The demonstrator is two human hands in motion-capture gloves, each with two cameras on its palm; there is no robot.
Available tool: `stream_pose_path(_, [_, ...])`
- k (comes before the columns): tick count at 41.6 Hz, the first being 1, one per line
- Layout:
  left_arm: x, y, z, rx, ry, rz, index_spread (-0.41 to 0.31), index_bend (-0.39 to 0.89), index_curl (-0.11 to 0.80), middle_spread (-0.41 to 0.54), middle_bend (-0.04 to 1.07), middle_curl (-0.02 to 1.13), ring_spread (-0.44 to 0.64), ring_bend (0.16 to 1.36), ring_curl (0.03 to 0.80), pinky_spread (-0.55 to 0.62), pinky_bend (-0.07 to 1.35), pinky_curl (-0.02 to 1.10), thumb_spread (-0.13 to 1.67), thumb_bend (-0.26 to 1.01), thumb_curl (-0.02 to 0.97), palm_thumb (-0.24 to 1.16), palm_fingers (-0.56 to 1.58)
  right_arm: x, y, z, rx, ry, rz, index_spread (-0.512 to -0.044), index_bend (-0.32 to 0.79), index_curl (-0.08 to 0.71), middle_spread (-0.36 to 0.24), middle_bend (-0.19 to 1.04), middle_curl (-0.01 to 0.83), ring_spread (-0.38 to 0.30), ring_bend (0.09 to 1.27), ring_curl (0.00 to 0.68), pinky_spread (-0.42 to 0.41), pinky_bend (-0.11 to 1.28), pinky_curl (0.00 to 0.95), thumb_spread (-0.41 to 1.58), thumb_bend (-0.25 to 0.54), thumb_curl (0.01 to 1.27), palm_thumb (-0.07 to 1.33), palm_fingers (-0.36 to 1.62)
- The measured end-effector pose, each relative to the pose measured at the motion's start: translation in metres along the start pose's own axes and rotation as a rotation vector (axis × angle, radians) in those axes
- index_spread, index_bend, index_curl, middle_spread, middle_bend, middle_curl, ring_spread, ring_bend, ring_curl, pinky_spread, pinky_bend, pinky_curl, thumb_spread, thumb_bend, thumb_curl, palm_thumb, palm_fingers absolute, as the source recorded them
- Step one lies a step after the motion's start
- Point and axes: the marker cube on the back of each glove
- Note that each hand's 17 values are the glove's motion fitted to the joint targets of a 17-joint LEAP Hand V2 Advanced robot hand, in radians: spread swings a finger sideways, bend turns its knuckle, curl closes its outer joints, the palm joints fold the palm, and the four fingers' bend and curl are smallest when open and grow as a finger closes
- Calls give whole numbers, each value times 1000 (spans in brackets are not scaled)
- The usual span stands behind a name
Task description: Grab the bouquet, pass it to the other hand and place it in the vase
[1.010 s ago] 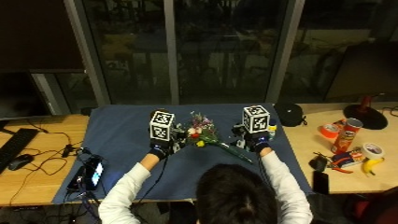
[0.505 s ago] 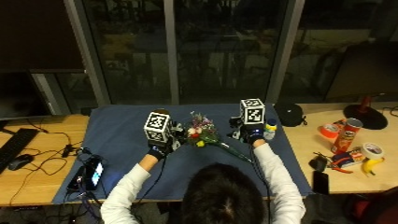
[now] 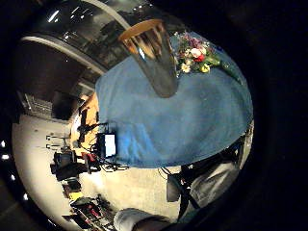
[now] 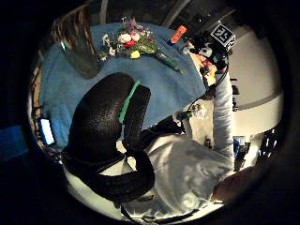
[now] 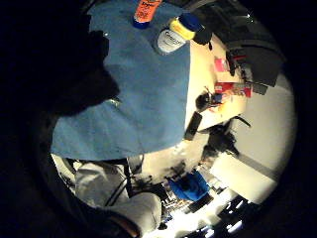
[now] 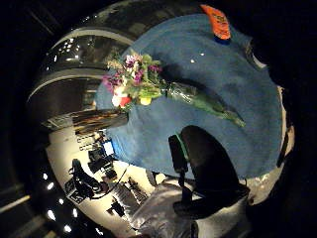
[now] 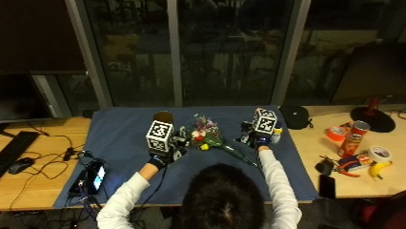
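Left hand [image 7: 166, 151] hovered over the blue cloth [image 7: 120, 143] near the vase [image 7: 164, 117], fingers loosely curled and holding nothing. Right hand [image 7: 256, 140] hovered on the bouquet's far side; its fingers appeared relaxed and held nothing. The bouquet [image 7: 209, 139] lay flat on the cloth between the two hands, untouched, blooms toward the vase, wrapped stems trailing toward the person. The vase stood upright just beside the blooms.
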Motion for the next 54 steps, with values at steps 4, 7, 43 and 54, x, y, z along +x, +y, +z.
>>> stream_pose_path(4, [4, 1, 6, -25, -10, 8, 15, 139, 288, 151, 188, 345, 286, 498, 243, 359, 304, 296, 1152, -16, 260, 201, 296, -3, -2, 15, 21, -43, -10, -237, 116, 99, -48, 373, 374, -100, 714, 365, 123, 680, 357, 1105, -15, 314, 561, 567])
stream_pose_path(7, [8, 3, 9, -37, -6, 16, 20, 116, 279, 159, 190, 350, 294, 510, 250, 363, 320, 305, 1152, -17, 262, 202, 273, -6, -5, 33, -39, -73, -35, -230, 115, 115, -51, 355, 374, -105, 704, 364, 118, 666, 353, 1102, -15, 320, 573, 595])
stream_pose_path(43, [26, -7, 23, -108, 91, -35, 64, 104, 221, 226, 214, 376, 336, 576, 283, 368, 417, 351, 1206, -14, 288, 288, 170, -26, 1, 140, -197, 170, 35, -239, 247, 235, -113, 248, 400, -175, 544, 355, -82, 586, 333, 1015, 45, 417, 941, 958])
stream_pose_path(54, [26, -6, 30, -198, 117, -46, 66, 121, 219, 241, 222, 379, 351, 576, 280, 362, 430, 352, 1207, -17, 289, 295, 163, -30, -5, 127, 42, 53, -38, -257, 126, 306, -191, 355, 468, -221, 581, 415, -229, 521, 349, 834, 8, 503, 1022, 1260])
